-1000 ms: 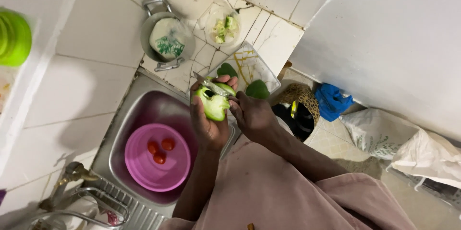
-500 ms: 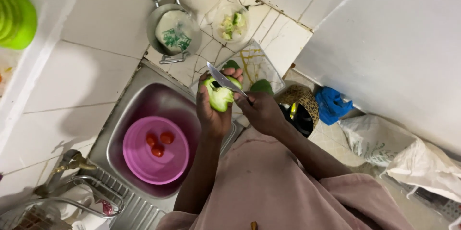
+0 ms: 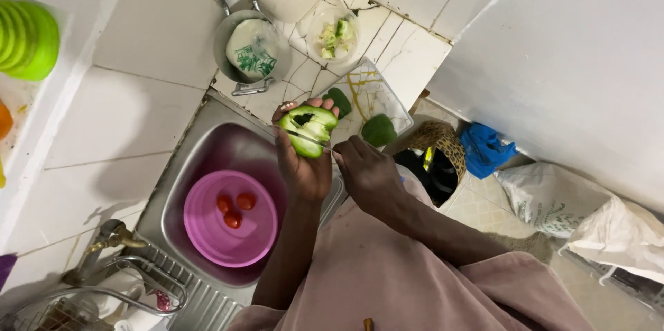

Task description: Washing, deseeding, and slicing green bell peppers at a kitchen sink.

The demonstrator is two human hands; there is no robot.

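Observation:
My left hand [image 3: 301,165] grips a green bell pepper [image 3: 309,129] above the edge of the steel sink [image 3: 228,144]; the pepper is cut open and hollow inside. My right hand [image 3: 369,175] holds a knife [image 3: 304,137] whose thin blade lies across the pepper. Just beyond the hands a clear cutting board [image 3: 373,99] carries two green pepper pieces [image 3: 379,130].
A pink bowl [image 3: 207,234] with three small tomatoes [image 3: 234,210] sits in the sink. A steel pot [image 3: 250,46] and a clear bowl of chopped vegetables [image 3: 333,35] stand on the tiled counter. A tap [image 3: 114,237] is at lower left; bags lie on the floor at right.
The knife blade has shifted across the pepper, and the pepper has turned so its hollow cut side shows. Both hands stay over the sink's edge.

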